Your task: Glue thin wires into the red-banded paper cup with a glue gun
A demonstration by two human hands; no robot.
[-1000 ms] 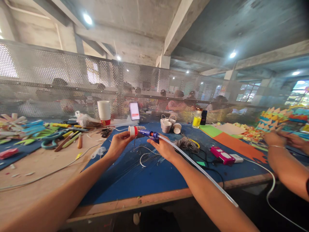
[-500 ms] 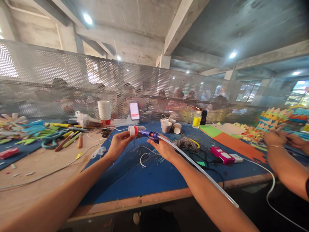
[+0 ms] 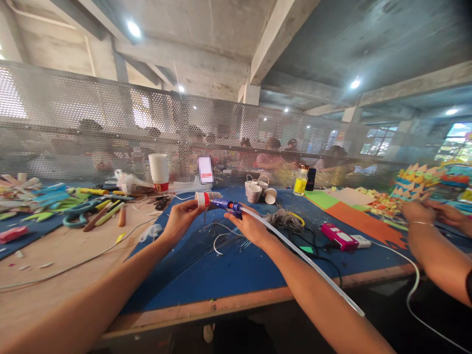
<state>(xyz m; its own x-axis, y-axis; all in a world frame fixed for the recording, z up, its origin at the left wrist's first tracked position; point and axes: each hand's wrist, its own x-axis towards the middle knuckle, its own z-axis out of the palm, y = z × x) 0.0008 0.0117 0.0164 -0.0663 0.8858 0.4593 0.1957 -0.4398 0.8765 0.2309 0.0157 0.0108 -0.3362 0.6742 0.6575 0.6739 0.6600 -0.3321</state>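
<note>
My left hand (image 3: 181, 221) is closed on a small paper cup (image 3: 201, 199), white with a red band and partly wrapped in cord. My right hand (image 3: 248, 223) grips a blue hot glue gun (image 3: 225, 203), its nozzle at the cup's side. I cannot tell whether nozzle and cup touch. A long, pale glue stick (image 3: 306, 260) runs out of the gun's back and over my right forearm. Beyond my hands stand several small cord-wrapped cups (image 3: 253, 192), one of them lying on its side. A tangle of grey cord (image 3: 282, 220) lies to the right of my right hand.
A stack of paper cups (image 3: 159, 169) and a phone (image 3: 206, 170) stand along the perforated screen. Scissors (image 3: 79, 214) and knives lie left. On the right are a yellow-labelled bottle (image 3: 301, 182), a pink power strip (image 3: 339, 237), orange paper (image 3: 363, 223) and a co-worker's hands (image 3: 420, 211).
The cup and glue gun have shifted very slightly to the left. Both hands keep their grip.
</note>
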